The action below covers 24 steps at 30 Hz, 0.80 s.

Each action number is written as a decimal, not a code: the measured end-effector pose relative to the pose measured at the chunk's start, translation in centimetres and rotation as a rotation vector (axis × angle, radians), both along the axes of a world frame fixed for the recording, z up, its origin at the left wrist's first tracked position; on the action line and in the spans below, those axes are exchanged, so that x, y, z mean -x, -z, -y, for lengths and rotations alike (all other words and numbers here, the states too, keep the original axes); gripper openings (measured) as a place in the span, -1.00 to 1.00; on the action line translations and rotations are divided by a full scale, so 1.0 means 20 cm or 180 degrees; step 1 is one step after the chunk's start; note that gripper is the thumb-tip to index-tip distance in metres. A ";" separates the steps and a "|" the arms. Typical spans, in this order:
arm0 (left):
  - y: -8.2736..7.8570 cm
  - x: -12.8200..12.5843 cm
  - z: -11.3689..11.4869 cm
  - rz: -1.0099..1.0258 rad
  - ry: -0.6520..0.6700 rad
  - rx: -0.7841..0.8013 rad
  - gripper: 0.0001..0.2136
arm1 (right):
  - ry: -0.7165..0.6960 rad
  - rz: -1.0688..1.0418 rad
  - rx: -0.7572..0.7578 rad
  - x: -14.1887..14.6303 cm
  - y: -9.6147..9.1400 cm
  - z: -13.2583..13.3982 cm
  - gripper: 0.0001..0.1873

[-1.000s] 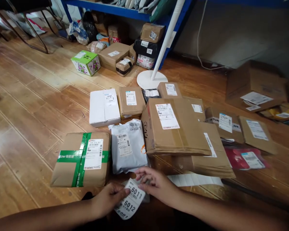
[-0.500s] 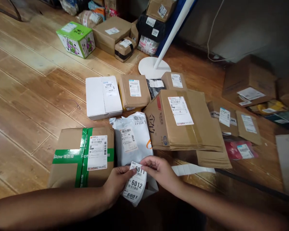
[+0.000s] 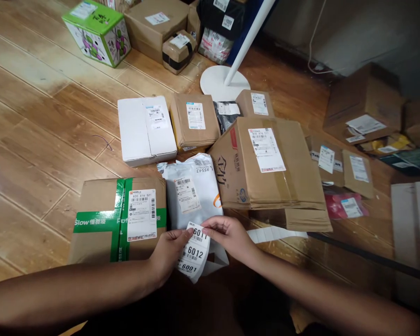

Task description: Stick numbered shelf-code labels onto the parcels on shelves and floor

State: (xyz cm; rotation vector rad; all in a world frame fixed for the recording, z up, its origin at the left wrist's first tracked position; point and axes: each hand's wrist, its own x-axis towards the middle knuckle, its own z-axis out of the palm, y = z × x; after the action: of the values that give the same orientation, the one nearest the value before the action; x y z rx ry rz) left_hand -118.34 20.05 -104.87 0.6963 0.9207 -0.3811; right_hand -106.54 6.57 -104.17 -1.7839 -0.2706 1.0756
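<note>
A strip of white number labels [image 3: 195, 253], printed 6011, 6012 and 6001, is held between my two hands. My left hand [image 3: 170, 254] pinches its left edge, thumb on top. At the upper right corner of the strip, the fingertips of my right hand [image 3: 229, 235] are closed on the 6011 label. Just beyond lies a pale grey mailer bag [image 3: 206, 186] with a shipping label. To its left sits a cardboard box with green tape [image 3: 94, 242]. A large brown carton [image 3: 290, 163] stands on the right, tilted, with a shipping label on top.
Behind are a white box [image 3: 133, 130], a smaller brown box [image 3: 182, 116] and a black parcel [image 3: 226, 122]. A white pole on a round base [image 3: 213, 81] rises beyond them. A green box [image 3: 115, 39] is at the back left. More parcels, including a pink one [image 3: 336, 205], lie right.
The view has tilted down slightly, so the parcels appear higher in the picture. Both hands keep hold of the label strip in much the same pose.
</note>
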 end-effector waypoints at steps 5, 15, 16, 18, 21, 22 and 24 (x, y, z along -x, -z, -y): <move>0.00 -0.01 0.00 -0.0028 0.0019 -0.0143 -0.53 | 0.0066 -0.0003 -0.0051 0.00 0.03 0.01 -0.75; 0.14 0.17 0.15 -0.0107 0.0995 -0.1109 -0.55 | 0.0353 -0.0516 -0.0013 0.35 0.19 0.19 -0.71; 0.15 0.19 0.17 -0.0119 0.1046 -0.1179 -0.56 | 0.0435 -0.0471 0.0010 0.37 0.21 0.20 -0.70; 0.17 0.20 0.18 -0.0109 0.1130 -0.1220 -0.60 | 0.0549 -0.0343 0.0053 0.40 0.27 0.22 -0.68; 0.19 0.23 0.17 -0.0017 0.1398 -0.1091 -0.66 | 0.0647 -0.0008 0.0143 0.40 0.35 0.25 -0.68; 0.19 0.25 0.16 0.0014 0.1551 -0.1033 -0.69 | 0.0617 0.0150 0.0164 0.40 0.37 0.25 -0.70; 0.19 0.28 0.15 0.0023 0.1977 -0.1011 -0.75 | 0.0581 0.0524 0.0207 0.41 0.43 0.26 -0.73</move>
State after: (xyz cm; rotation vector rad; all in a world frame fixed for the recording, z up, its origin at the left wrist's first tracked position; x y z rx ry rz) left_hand -123.98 17.06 -108.72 1.2800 0.7486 -0.7887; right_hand -114.74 1.38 -112.85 -1.9186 -0.1699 0.8186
